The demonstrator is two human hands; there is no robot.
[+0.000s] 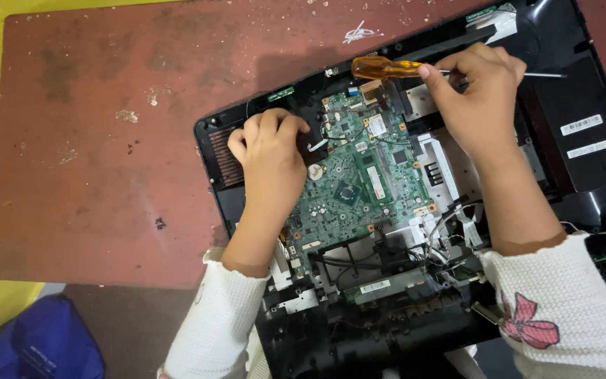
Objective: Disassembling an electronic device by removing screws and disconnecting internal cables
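Green laptop motherboard [355, 186] under left hand [269, 151], fingers curled pressing; right hand [482, 98] grips amber-handled screwdriver [387, 68]; slip risks gouging board.

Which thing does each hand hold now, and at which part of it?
The right hand holds a screwdriver where the amber handle meets the shaft. The left hand holds nothing I can see; its fingers rest on the open laptop beside the green board.

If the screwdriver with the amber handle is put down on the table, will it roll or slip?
The screwdriver would probably roll: its handle looks rounded and its shaft thin. The smooth, glossy handle may slip slightly in the right hand. It looks stiff and light. The table looks flat, so a roll should be short.
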